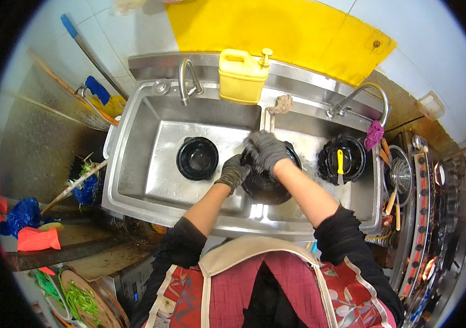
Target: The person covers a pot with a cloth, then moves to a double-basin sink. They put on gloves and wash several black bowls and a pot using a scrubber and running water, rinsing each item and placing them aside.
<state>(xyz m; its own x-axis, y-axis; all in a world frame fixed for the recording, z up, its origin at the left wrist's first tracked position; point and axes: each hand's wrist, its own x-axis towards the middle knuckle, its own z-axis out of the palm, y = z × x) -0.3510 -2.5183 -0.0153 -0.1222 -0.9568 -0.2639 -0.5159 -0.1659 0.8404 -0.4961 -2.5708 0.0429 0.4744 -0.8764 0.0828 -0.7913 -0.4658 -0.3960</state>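
Observation:
Both my hands wear dark grey gloves. A large black bowl or pot (272, 190) lies between them over the divider of a steel double sink. My left hand (234, 172) grips its left rim. Over its upper left part is my right hand (265, 151), blurred; whether it holds anything is hidden. A smaller black bowl (197, 158) sits in the left basin (167, 139). In the right basin, black bowls (345, 153) stand stacked, with a yellow-handled scraper or knife (340, 166) across them.
Behind the basins stand a yellow jug with a pump (241, 80), a crumpled cloth (282, 104) and two faucets (190, 82), (364, 88). A purple cloth (374, 134) hangs at the right faucet. Farther right are a bowl of utensils (399, 174) and a stove with visible flames (429, 268).

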